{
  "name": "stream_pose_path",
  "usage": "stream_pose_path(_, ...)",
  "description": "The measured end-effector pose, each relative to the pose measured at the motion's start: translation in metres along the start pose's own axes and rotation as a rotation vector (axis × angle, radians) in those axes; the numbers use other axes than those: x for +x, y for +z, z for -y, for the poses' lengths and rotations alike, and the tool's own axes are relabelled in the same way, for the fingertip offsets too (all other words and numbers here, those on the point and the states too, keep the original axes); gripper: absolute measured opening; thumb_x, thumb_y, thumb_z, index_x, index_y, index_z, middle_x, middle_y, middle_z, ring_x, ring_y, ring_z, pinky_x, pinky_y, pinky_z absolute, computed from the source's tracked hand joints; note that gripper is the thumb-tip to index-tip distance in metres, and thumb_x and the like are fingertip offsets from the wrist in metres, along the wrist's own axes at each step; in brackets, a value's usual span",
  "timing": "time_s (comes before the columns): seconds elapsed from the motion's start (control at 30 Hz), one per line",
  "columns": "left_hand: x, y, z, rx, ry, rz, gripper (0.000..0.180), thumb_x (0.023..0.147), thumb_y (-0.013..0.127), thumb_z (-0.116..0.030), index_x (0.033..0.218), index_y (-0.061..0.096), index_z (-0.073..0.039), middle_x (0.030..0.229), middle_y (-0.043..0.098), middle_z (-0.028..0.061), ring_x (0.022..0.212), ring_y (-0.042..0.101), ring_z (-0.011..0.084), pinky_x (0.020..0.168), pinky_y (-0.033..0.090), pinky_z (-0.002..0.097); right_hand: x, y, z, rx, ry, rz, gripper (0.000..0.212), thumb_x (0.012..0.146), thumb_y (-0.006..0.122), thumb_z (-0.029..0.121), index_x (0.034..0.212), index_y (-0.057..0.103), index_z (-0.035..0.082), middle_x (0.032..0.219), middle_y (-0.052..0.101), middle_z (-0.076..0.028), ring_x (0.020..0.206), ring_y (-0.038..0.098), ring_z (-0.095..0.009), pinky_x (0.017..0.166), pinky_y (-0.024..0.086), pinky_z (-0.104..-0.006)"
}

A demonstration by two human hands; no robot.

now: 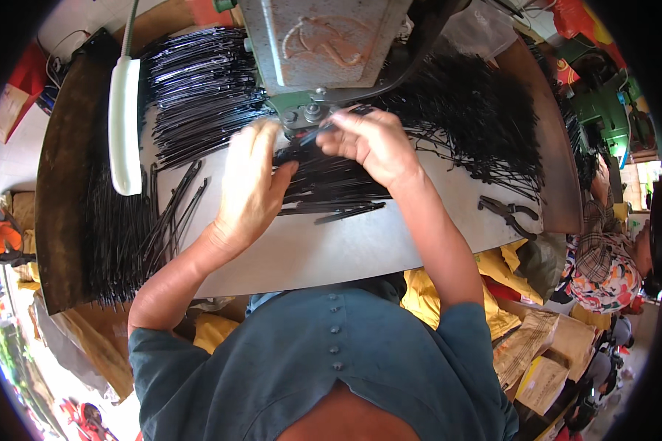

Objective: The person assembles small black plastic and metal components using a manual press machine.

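Note:
Just below the head of a green and grey machine (327, 44), both my hands work close to its bolted metal tooling (312, 112). My left hand (254, 176) is beside the tooling on the left, fingers stretched toward it and thumb apart; its fingertips are blurred. Curled in a pinch at the right of the tooling, my right hand (375, 147) holds what looks like a thin black rod (312, 138), smeared by motion. Beneath and between the hands lies a heap of thin black rods (327, 184) on the pale metal tabletop (294, 250).
Stacked black rods (198, 88) lie at the back left, with a bigger tangle of rods (471, 110) at the right. Black pliers (509, 213) rest near the right edge. A white lamp (125, 125) hangs over the left side. Another person (603, 264) sits far right.

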State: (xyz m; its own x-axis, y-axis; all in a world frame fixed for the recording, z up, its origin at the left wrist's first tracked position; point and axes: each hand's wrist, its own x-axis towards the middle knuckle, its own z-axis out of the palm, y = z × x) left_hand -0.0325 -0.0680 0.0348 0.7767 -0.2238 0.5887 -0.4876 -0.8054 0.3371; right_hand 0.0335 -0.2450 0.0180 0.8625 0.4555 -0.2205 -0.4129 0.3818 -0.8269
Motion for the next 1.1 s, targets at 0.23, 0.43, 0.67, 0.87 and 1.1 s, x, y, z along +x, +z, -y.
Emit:
stream_pose_path(0.23,0.015,0.011,-0.004,-1.378,-1.071,0.359,0.030,0.077,0.059,-0.025,0.088,0.053,0.003,0.071,0.059,0.0109,0.057,0.056,0.0141,0.052,0.044,0.0231,0.010,-0.010,0.003,0.240,-0.184,-0.179,0.017,0.081,0.045,0.005,0.088,0.050,-0.010,0.083,0.056,-0.021,0.076,0.060,-0.029,0.067,0.053,-0.0352)
stream_pose_path(0.43,0.029,0.031,0.033,-1.572,-1.206,0.088,0.026,0.079,0.055,-0.024,0.082,0.053,0.002,0.066,0.059,0.0103,0.050,0.053,0.0139,0.045,0.041,0.0222,0.013,-0.002,0.001,0.187,-0.186,-0.155,0.021,0.085,0.042,0.009,0.095,0.049,-0.008,0.091,0.055,-0.022,0.086,0.057,-0.030,0.075,0.050,-0.0367)
stream_pose_path(0.67,0.029,0.038,0.030,-1.533,-1.148,0.010,0.020,0.079,0.055,-0.018,0.077,0.054,0.002,0.062,0.058,0.0097,0.046,0.051,0.0138,0.042,0.039,0.0228,0.013,-0.002,-0.002,0.206,-0.219,-0.176,0.018,0.084,0.044,0.008,0.094,0.049,-0.007,0.092,0.055,-0.021,0.084,0.058,-0.030,0.075,0.050,-0.0366)
stream_pose_path(0.87,0.025,0.042,0.026,-1.567,-1.162,-0.029,0.021,0.079,0.055,-0.018,0.078,0.054,0.002,0.063,0.058,0.0097,0.047,0.051,0.0135,0.043,0.040,0.0224,0.010,0.000,-0.006,0.244,-0.222,-0.209,0.016,0.084,0.044,0.006,0.090,0.051,-0.006,0.093,0.055,-0.020,0.085,0.057,-0.031,0.076,0.050,-0.0371)
stream_pose_path(1.1,0.017,0.043,0.033,-1.646,-1.131,0.033,0.021,0.081,0.053,-0.022,0.083,0.054,-0.001,0.066,0.059,0.0059,0.052,0.052,0.0106,0.047,0.040,0.0207,0.000,-0.009,-0.006,0.168,-0.199,-0.223,0.018,0.081,0.051,0.010,0.086,0.052,-0.007,0.082,0.057,-0.020,0.075,0.060,-0.028,0.066,0.052,-0.0330)
